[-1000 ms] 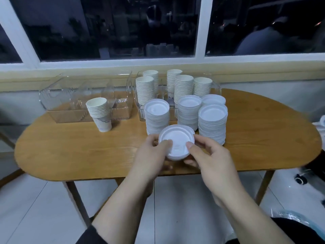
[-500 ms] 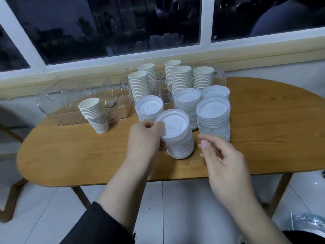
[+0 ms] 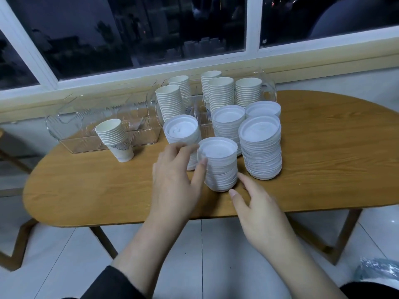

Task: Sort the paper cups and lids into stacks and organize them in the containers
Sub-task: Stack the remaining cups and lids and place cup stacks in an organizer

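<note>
The near stack of white plastic lids (image 3: 218, 167) stands upright on the oval wooden table (image 3: 323, 160), between both hands. Left hand (image 3: 174, 182) is nearer, fingers wrapped on its left side; right hand (image 3: 259, 210) hangs open just beside its base, not gripping.

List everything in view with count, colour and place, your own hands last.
lid stacks: five, white, on the table in front of the right container
cup stacks: five, off-white, standing in the right container
cup stack: one, off-white with a printed bottom cup, on the table before the left container
left container: one, clear
right container: one, clear
table: one, wooden, under the window
left hand: grips the nearest lid stack
right hand: open, by that stack's base
</note>
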### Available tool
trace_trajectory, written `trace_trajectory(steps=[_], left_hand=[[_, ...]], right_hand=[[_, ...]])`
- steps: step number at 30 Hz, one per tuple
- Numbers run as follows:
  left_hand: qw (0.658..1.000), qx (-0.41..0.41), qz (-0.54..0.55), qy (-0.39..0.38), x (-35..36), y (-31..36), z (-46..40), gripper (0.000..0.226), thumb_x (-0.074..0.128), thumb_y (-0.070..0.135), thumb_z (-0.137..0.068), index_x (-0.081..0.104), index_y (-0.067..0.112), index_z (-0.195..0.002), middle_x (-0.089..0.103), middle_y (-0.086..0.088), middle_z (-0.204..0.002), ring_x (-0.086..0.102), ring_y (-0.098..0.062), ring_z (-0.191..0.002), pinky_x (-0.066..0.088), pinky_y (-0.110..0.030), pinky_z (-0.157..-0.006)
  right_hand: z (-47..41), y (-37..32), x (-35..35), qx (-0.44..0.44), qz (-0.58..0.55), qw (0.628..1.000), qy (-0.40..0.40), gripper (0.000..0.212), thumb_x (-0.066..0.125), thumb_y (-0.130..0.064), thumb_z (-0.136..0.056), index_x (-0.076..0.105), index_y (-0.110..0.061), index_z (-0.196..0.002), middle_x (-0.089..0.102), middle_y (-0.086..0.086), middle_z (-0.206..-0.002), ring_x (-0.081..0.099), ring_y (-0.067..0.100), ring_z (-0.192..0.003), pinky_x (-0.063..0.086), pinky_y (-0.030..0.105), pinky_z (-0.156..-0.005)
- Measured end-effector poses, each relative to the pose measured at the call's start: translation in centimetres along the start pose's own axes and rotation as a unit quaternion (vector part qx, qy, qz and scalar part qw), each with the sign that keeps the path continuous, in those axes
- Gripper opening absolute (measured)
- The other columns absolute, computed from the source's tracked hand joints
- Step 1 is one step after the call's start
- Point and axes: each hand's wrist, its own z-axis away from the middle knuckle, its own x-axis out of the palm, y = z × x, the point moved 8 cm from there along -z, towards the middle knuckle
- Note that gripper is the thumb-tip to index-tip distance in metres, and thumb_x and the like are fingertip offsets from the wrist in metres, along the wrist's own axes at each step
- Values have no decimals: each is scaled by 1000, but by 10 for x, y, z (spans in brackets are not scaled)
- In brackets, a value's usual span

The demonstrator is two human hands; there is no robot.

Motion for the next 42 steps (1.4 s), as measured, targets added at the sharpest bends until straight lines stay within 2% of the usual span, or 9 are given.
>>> trace_trajectory(steps=[5,11,16,19,23,26,29,35,42], left_hand=[[990,46,-2,-135,27,-3,2,47,48,49,-93,63,23,-130,50,-2,-146,46,-21,-135,42,-41,-109],[984,70,2,-163,38,1,-1,38,59,39,-95,66,20,-127,60,5,-137,51,-17,-131,36,-26,-110],[982,54,11,-179,44,0,3,34,62,31,-98,64,23,-130,55,9,-142,48,-13,-136,33,-17,-107],[979,71,13,-190,46,2,2,34,57,26,-100,62,19,-133,54,5,-143,43,-14,-138,22,-6,-108],[976,80,-6,-204,43,4,-1,37,52,34,-101,56,26,-137,47,10,-148,40,-11,-140,39,-28,-110],[978,60,0,-200,35,5,-4,39,47,40,-101,52,31,-138,42,12,-150,52,-10,-127,49,-35,-98],[981,56,4,-183,26,4,-5,38,45,41,-102,51,33,-138,40,13,-150,53,-9,-125,50,-35,-95],[992,47,55,-102,-5,-6,-12,31,53,33,-102,61,23,-130,56,12,-135,51,-4,-118,40,-19,-94],[981,28,88,-170,12,-22,-13,34,49,35,-103,60,23,-133,54,10,-140,52,-11,-126,38,-23,-102]], right_hand=[[1,-8,3,11,52,998,-26,55,51,-32,-101,34,-26,-153,48,-1,-150,40,15,-136,24,33,-117],[-2,2,4,36,56,997,-32,53,49,-35,-101,37,-28,-152,57,0,-141,41,27,-138,28,39,-116],[-6,-2,5,27,100,993,-55,54,43,-30,-105,26,-25,-157,49,-2,-151,33,20,-141,12,24,-118],[-7,-1,7,25,99,993,-51,55,44,-30,-104,28,-23,-156,46,-1,-153,33,23,-142,14,26,-118],[-5,5,2,19,41,999,10,47,53,-33,-99,49,-25,-145,62,-1,-135,51,24,-128,40,36,-107],[-3,7,-7,12,-13,998,67,38,58,-30,-97,60,-24,-134,65,-8,-129,57,11,-120,43,28,-101],[3,3,-16,-9,-52,992,117,28,60,-25,-96,66,-25,-124,67,-14,-118,60,-2,-106,44,20,-94],[15,-29,-33,-98,-68,975,186,21,62,-18,-94,68,-32,-109,66,-20,-99,63,1,-93,43,4,-78],[6,-53,-20,-134,-50,978,153,24,60,-16,-95,66,-34,-110,63,-29,-110,63,-1,-100,42,5,-84]])
